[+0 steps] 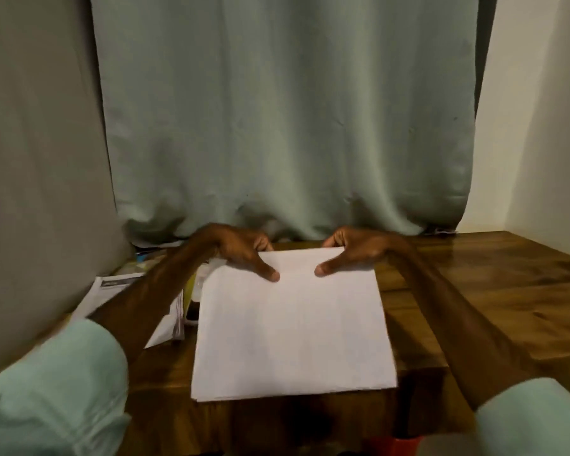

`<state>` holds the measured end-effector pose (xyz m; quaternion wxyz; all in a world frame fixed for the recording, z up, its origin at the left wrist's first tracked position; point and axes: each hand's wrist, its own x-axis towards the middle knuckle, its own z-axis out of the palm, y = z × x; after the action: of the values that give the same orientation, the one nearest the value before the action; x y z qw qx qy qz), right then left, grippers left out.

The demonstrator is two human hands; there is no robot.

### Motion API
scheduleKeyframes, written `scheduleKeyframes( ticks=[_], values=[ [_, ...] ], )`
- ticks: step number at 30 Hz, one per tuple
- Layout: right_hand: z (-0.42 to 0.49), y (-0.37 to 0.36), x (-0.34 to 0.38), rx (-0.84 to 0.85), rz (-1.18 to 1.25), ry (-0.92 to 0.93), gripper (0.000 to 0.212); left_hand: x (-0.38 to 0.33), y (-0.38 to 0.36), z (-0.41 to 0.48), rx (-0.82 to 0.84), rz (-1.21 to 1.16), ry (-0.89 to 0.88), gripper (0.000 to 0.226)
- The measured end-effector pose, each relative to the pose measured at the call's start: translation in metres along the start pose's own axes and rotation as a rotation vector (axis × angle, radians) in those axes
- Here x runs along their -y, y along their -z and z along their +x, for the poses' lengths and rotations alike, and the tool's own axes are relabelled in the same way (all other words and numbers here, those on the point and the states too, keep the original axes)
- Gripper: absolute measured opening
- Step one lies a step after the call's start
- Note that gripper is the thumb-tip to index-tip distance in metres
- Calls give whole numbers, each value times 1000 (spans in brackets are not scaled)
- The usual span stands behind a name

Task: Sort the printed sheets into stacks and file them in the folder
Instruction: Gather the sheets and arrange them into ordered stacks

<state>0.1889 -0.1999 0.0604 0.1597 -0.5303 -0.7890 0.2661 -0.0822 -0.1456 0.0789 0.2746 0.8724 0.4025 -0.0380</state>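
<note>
A stack of white sheets (293,330), blank side up, lies in the middle of the wooden table (494,291). My left hand (241,250) grips the stack's far left corner, thumb on top and fingers curled over the far edge. My right hand (352,250) grips the far right corner the same way, its thumb pressed on the top sheet. The stack's near edge shows several layered sheets. No folder is plainly in view.
A loose pile of printed papers (112,287) lies at the left, under my left forearm, with a yellowish item (190,291) beside it. A pale green curtain (287,126) hangs right behind the table. A white wall (540,126) is at the right.
</note>
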Motion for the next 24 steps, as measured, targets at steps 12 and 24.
scheduleKeyframes(
  ticks=[12, 24],
  values=[
    [53, -76, -92, -162, -114, 45, 16, 80, -36, 43, -18, 30, -19, 13],
    [42, -81, -107, -302, -151, 101, 16, 89, -73, 28, -406, 623, -8, 29]
  ],
)
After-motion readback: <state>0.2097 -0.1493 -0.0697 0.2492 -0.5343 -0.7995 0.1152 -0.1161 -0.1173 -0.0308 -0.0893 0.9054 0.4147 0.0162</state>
